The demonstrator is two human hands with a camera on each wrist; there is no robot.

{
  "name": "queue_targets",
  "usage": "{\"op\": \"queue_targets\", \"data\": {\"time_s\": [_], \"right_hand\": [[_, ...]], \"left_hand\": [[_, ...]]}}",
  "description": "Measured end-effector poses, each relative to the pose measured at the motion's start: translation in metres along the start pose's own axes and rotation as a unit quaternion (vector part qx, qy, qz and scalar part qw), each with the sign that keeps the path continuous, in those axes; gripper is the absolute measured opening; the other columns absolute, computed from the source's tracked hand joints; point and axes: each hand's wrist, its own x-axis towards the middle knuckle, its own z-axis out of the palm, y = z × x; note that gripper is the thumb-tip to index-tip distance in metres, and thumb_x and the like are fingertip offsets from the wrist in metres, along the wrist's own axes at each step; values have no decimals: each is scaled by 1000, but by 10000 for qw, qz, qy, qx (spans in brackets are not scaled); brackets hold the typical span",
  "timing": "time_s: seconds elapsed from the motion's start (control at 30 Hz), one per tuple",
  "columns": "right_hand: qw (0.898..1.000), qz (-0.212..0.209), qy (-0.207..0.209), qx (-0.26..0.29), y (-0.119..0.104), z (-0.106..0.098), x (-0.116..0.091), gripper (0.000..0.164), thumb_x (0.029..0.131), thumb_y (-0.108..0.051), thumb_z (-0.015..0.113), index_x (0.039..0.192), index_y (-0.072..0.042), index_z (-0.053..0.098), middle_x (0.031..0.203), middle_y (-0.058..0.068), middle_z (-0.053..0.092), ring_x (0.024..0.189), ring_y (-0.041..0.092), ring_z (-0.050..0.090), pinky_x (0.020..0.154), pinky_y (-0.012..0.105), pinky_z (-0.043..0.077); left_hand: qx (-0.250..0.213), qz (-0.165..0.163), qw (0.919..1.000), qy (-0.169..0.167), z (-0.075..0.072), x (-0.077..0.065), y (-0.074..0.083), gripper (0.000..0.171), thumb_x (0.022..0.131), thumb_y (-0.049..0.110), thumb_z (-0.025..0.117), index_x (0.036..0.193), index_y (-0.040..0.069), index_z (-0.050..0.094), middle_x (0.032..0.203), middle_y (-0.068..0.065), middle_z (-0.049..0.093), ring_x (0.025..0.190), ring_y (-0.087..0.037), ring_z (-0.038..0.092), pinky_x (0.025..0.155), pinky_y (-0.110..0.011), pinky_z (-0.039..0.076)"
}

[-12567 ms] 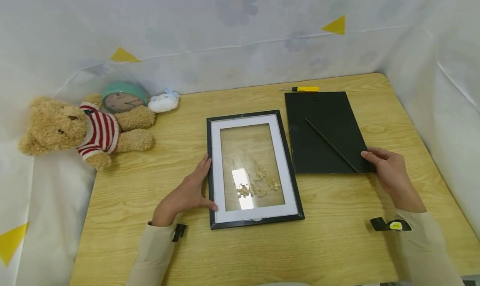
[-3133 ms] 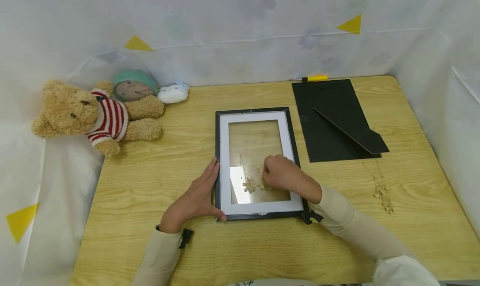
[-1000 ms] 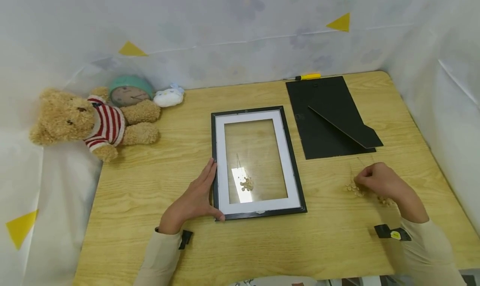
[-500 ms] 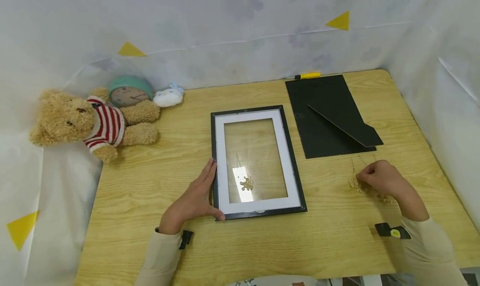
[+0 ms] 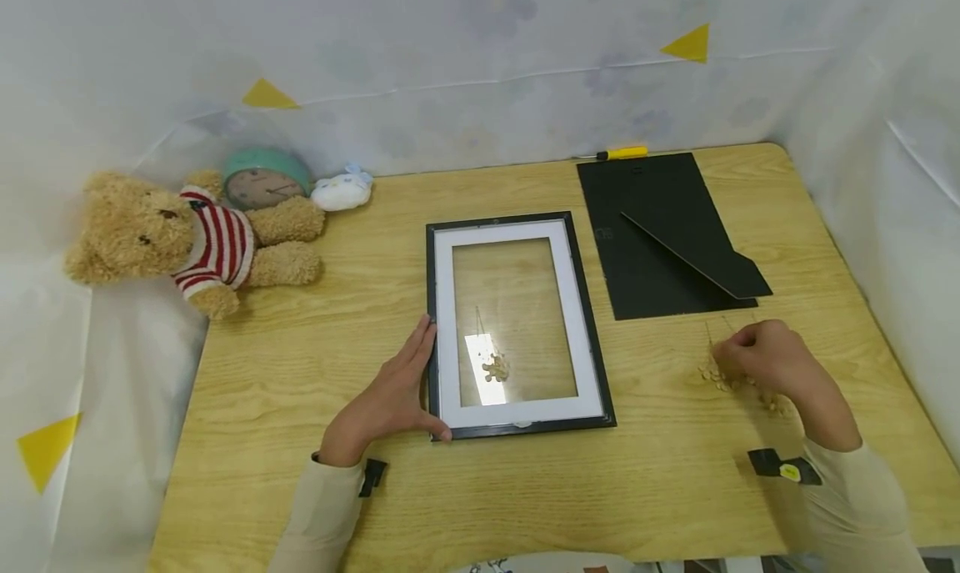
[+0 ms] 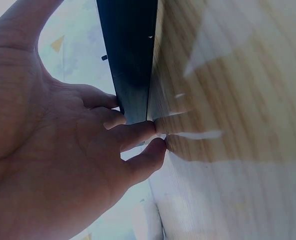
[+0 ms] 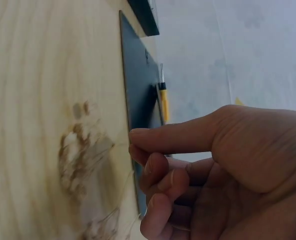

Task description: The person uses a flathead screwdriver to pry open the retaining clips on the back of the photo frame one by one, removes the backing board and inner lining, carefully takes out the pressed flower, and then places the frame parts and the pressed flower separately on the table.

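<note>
A black picture frame [image 5: 609,414] with a white mat [image 5: 465,416] lies on the table, its glass facing up. One dried flower sprig [image 5: 495,368] rests on the glass. My left hand [image 5: 382,402] steadies the frame's left side, fingers straight along the edge and thumb at the lower corner. To the right of the frame, my right hand [image 5: 776,364] pinches the thin stem of a dried flower sprig [image 7: 76,157] between thumb and index finger, low over the table. More dried sprigs [image 7: 101,227] lie beside it, partly hidden under the hand in the head view.
A black backing board [image 5: 637,281] with its stand leg [image 5: 697,260] swung out lies at the back right. Behind it is a yellow screwdriver [image 5: 627,153]. A teddy bear [image 5: 142,231], green clock [image 5: 266,177] and small white plush [image 5: 343,189] sit at the back left.
Sprigs have moved from the glass to the table on the right. The right hand left the backing board, which shifted back with its leg out. In the last second both hands barely move.
</note>
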Motion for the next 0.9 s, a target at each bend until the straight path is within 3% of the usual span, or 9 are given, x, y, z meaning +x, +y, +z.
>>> {"op": "queue_targets", "data": {"time_s": [0.1, 0.33, 0.63, 0.9], "right_hand": [[9995, -161, 242, -111, -10, -1, 1, 32, 98, -22, 61, 77, 1, 66, 60, -1, 50, 53, 15, 43, 53, 31, 37], [9979, -471, 431, -103, -40, -4, 6, 36, 100, -24, 61, 100, 11, 71, 73, 8, 64, 55, 17, 46, 52, 32, 38], [9936, -881, 695, 102, -81, 1, 16, 31, 101, -24, 61, 102, 6, 69, 89, 18, 67, 67, 21, 55, 57, 34, 43], [9921, -1143, 492, 179, -122, 13, 30, 28, 100, -24, 63, 102, 3, 70, 89, 13, 66, 72, 23, 55, 62, 35, 44]], "left_hand": [[-14, -25, 10000, -25, -1, 0, 0, 153, 51, 46, 99, 158, -4, 2, 166, -18, -8, 152, -37, 5, 112, -61, 28], [-29, -45, 10000, -40, -1, 0, -1, 153, 52, 47, 98, 158, -3, 1, 166, -18, -8, 152, -37, 4, 112, -62, 27], [3, -41, 10000, -57, -1, 0, 0, 152, 52, 47, 98, 158, -4, 2, 166, -19, -7, 152, -37, 5, 111, -63, 28], [-69, -119, 9999, -43, 0, 1, -2, 153, 52, 47, 98, 159, -1, 1, 167, -15, -8, 152, -37, 6, 110, -66, 28]]}}
